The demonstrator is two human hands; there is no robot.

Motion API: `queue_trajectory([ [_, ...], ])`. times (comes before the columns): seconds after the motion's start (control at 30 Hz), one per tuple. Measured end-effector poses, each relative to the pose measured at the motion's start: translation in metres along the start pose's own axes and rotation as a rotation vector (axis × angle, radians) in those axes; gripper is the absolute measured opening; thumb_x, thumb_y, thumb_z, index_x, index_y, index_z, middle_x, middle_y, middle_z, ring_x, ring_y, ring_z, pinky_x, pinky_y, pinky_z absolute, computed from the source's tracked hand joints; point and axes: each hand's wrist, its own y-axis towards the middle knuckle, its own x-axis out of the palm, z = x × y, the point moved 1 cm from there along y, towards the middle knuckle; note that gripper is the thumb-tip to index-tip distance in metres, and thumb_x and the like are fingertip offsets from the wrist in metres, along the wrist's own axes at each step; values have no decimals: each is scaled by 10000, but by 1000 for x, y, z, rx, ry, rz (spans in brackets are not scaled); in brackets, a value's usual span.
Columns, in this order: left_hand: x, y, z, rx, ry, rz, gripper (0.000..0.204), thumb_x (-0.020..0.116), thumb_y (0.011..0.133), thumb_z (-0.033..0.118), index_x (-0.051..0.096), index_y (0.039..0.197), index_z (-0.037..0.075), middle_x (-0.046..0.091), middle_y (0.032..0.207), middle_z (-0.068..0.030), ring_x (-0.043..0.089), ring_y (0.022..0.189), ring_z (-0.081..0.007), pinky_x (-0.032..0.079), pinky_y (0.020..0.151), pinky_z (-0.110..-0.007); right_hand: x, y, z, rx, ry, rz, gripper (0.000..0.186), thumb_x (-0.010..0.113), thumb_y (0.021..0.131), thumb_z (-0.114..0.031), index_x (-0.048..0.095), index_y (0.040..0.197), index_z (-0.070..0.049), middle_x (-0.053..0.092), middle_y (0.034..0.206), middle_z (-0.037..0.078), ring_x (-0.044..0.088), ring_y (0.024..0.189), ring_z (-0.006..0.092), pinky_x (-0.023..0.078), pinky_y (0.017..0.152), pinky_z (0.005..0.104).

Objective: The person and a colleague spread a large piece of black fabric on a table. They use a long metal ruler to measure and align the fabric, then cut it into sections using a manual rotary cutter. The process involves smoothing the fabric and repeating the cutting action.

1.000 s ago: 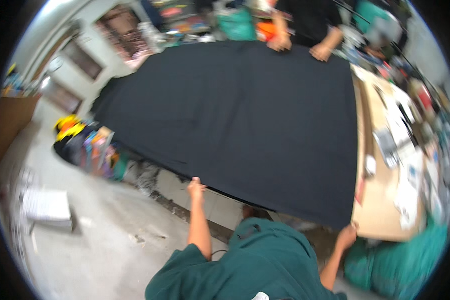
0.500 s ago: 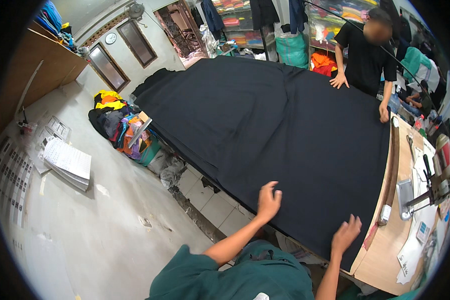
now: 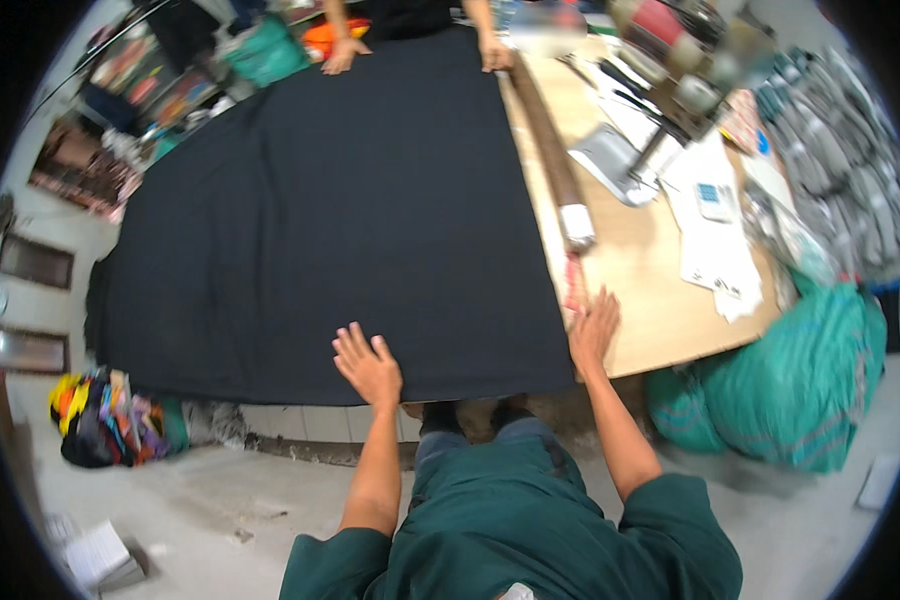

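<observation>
Lying right of black fabric (image 3: 370,220), white paper (image 3: 708,248) bears illegible marks.

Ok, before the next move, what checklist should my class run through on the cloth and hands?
1. Left hand open over the black cloth: ok.
2. Right hand open by the cloth's right edge: ok.
3. Cloth free of ripples: not ok, soft ones show left of its middle.
4. Co-worker's hands at the far edge: ok.
5. Brown bar off the cloth: ok, it lies beside it on the table.
6. Left palm pressing down: cannot tell.
</observation>
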Motion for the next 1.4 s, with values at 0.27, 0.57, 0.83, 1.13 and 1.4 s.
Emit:
queue_trajectory([
  [0.27,-5,1,9,-25,27,21,562,413,1119,392,393,1615,129,331,1703,-122,263,1587,-314,193,1295,-488,10,93,-11,111,173,-83,994,721,943,-464,208,1632,37,313,1643,313,232,1562,449,143,1267,604],
  [0.57,-35,11,19,-34,-104,76,520,516,1055,289,499,1537,96,487,1595,-129,385,1515,-312,230,1286,-477,34,123,-46,384,-96,75,783,655,982,-506,428,1566,-36,411,1642,188,299,1574,291,16,1243,699],
  [0.83,-22,5,-4,-74,-143,43,553,526,1052,285,448,1566,94,381,1665,-128,312,1557,-319,219,1296,-498,37,105,-40,203,32,280,803,795,848,-566,560,1412,-45,570,1440,135,466,1411,330,207,1245,557],
  [1.13,-21,4,-13,-39,-234,75,546,512,1068,314,454,1554,71,378,1657,-165,291,1564,-325,206,1293,-512,-24,102,-121,0,285,496,589,891,810,-409,613,1138,-7,626,1148,176,592,1115,404,456,952,557],
  [1.4,-13,9,-62,26,-788,-129,466,517,1083,382,557,1454,103,479,1588,-169,342,1534,-365,190,1275,-525,-26,30,-207,-11,64,343,767,867,827,-405,524,1396,-20,518,1441,246,466,1377,438,377,1137,557],
])
